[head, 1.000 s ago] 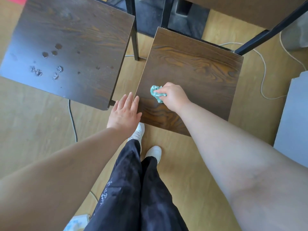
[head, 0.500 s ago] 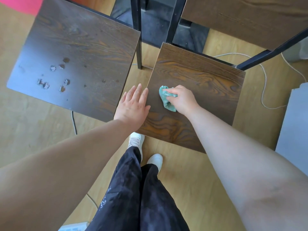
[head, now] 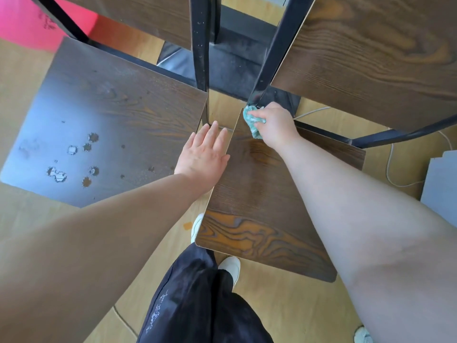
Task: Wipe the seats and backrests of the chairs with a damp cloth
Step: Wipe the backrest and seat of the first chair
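Two dark wood-grain chairs with black metal frames stand side by side below me. My right hand [head: 277, 125] grips a crumpled teal cloth [head: 252, 121] at the far left corner of the right chair's seat [head: 259, 194], by the black backrest post. That chair's backrest [head: 371, 60] rises at the upper right. My left hand [head: 205, 154] lies flat with straight fingers on the left edge of the same seat, over the gap between the chairs. The left chair's seat [head: 111, 125] shows several chipped spots near its front left.
The left chair's backrest [head: 138, 13] is at the top. A white cable [head: 390, 169] loops over the wooden floor on the right, beside a grey panel [head: 442, 184]. A pink object [head: 27, 23] sits at the top left. My legs and white shoes stand in front of the seats.
My right hand has pushed the cloth from the seat's near-left part to its far left corner. My left hand slid forward along the seat's left edge. The view moved closer in.
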